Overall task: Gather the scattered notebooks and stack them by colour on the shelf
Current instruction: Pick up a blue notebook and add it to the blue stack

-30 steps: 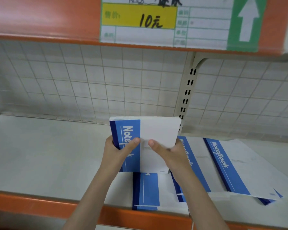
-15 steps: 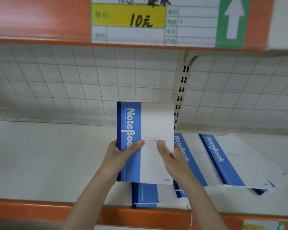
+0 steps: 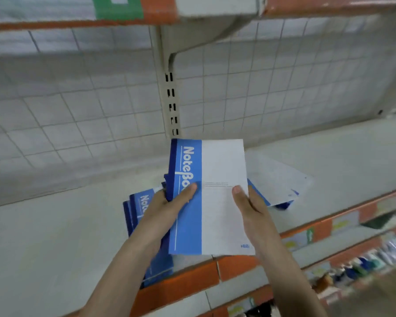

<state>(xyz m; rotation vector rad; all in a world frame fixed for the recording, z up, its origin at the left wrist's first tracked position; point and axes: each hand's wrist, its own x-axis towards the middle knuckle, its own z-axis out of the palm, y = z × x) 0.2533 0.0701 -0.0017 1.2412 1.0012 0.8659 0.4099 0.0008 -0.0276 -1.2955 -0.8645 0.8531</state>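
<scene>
I hold a small bundle of blue-and-white notebooks [image 3: 217, 202] upright above the white shelf [image 3: 55, 236], the top cover reading "NoteBook". My left hand [image 3: 169, 207] grips the blue spine side, thumb on the cover. My right hand [image 3: 249, 207] grips the white right edge. More blue notebooks [image 3: 137, 209] lie on the shelf under my left hand. Another white-and-blue notebook [image 3: 274, 179] lies flat behind and to the right of the bundle, partly hidden by it.
The shelf has an orange front lip [image 3: 181, 284] and a wire grid back [image 3: 78, 99] with a slotted upright post [image 3: 170, 99]. An orange upper shelf [image 3: 160, 14] hangs overhead. Lower shelves with small packaged goods [image 3: 375, 257] show at the right.
The view has swung right and tilted. The held bundle now sits lower and nearer me, covering most of the notebooks lying on the shelf. Both hands keep their grip.
</scene>
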